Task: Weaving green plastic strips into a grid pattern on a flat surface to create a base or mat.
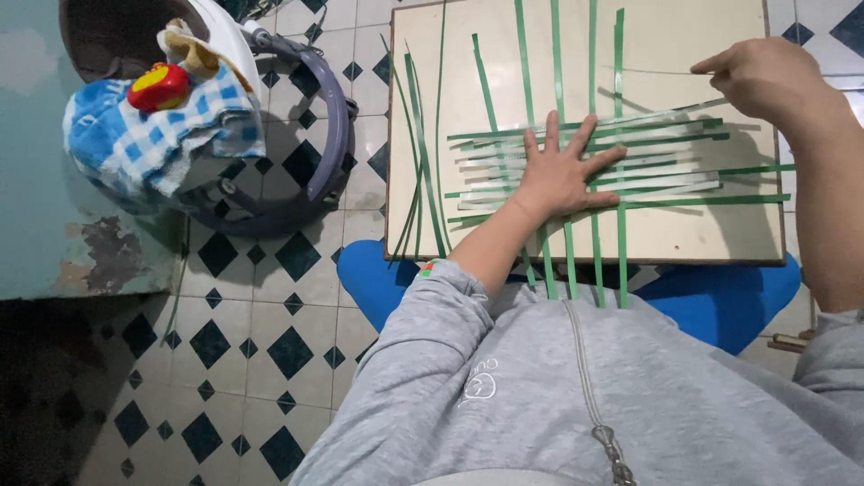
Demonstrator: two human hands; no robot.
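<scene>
A cream board (684, 236) rests across my lap and carries a partly woven mat of green leaf strips (648, 162). My left hand (560, 171) lies flat with fingers spread on the woven strips, pressing them against the board. My right hand (765, 76) is at the board's upper right, its fingers pinched on the end of a thin strip (657, 72) that runs leftward across the upright strips. Several loose green strips (418, 162) lie along the board's left side.
To the left stands a baby walker (328, 117) holding a blue-and-white checked cloth (153, 135) and a red-and-yellow toy (160, 85). The floor has white tiles with dark diamonds (261, 351). A teal wall (45, 216) with peeling paint is at far left. My legs are in blue (720, 301).
</scene>
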